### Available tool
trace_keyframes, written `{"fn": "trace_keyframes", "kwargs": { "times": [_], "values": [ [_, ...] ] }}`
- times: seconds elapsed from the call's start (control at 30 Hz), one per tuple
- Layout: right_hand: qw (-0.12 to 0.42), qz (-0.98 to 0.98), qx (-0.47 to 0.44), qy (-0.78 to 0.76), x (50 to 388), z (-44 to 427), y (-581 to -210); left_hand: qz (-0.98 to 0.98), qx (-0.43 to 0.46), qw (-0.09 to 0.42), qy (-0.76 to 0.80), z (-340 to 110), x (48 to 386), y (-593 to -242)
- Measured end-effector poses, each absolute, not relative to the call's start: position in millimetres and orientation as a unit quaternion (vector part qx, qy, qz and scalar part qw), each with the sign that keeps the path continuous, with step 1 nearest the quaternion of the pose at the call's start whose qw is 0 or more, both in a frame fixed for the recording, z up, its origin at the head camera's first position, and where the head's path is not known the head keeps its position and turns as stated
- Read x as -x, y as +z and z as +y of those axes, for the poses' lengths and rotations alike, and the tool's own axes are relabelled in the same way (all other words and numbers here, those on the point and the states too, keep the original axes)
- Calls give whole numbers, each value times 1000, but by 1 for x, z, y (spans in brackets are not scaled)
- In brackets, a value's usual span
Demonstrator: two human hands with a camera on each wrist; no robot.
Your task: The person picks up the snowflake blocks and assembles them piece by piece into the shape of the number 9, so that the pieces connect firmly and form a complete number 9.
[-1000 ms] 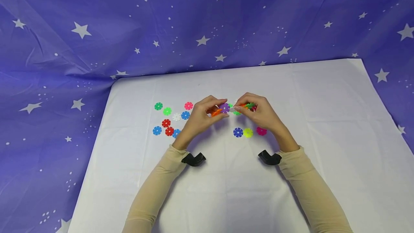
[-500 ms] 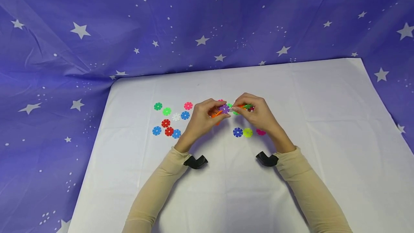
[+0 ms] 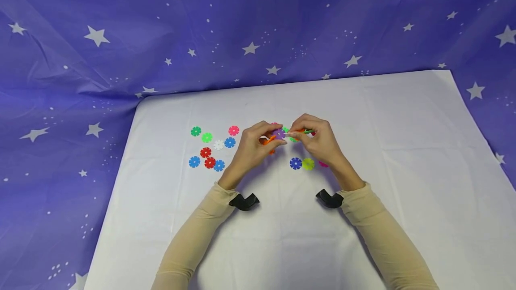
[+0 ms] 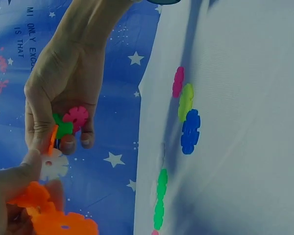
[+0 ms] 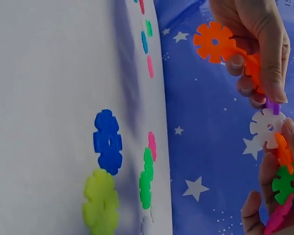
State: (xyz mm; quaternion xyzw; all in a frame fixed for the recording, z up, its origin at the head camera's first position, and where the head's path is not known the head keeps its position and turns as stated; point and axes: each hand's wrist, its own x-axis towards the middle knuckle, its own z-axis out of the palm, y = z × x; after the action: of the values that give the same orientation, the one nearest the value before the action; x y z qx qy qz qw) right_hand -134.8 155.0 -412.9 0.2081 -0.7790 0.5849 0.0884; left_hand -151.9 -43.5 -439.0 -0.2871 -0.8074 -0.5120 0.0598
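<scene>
My left hand [image 3: 251, 146] pinches a purple notched disc [image 3: 279, 134] between thumb and fingers. Two linked orange discs [image 5: 211, 50] hang from that end, partly behind the fingers. Facing it, my right hand [image 3: 321, 141] grips the other end of the pieces, with its thumb at a white disc [image 5: 258, 128]. Behind the white one come an orange disc [image 5: 283, 152], a green disc [image 5: 282, 185] and a pink disc [image 4: 74, 116], joined and partly covered by the right hand. White and purple edges meet between the fingertips; how deeply they interlock cannot be told.
On the white-covered table [image 3: 282, 245], loose discs lie left of the hands, including a red disc [image 3: 205, 152] and a white disc [image 3: 219, 145]. A blue disc [image 3: 295, 163] and a yellow disc [image 3: 308, 164] lie nearer me. A starry cloth [image 3: 225, 21] hangs behind.
The right hand and wrist have shifted slightly left, toward the left hand. The orange discs at the left hand have tilted, showing more below its fingers. Both hands keep their hold.
</scene>
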Motion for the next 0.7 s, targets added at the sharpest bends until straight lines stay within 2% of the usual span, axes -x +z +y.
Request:
{"fn": "trace_keyframes", "kwargs": {
  "times": [0.23,0.5,0.7],
  "values": [
    [89,-790,-200,572,144,158,-438,-811,303,39,-499,-47,154,-438],
    [109,-796,-206,559,146,157,-445,-823,291,30,-487,-46,155,-442],
    [89,-796,-212,559,146,159,-445,-823,283,-1,-494,-47,155,-438]
  ]
}}
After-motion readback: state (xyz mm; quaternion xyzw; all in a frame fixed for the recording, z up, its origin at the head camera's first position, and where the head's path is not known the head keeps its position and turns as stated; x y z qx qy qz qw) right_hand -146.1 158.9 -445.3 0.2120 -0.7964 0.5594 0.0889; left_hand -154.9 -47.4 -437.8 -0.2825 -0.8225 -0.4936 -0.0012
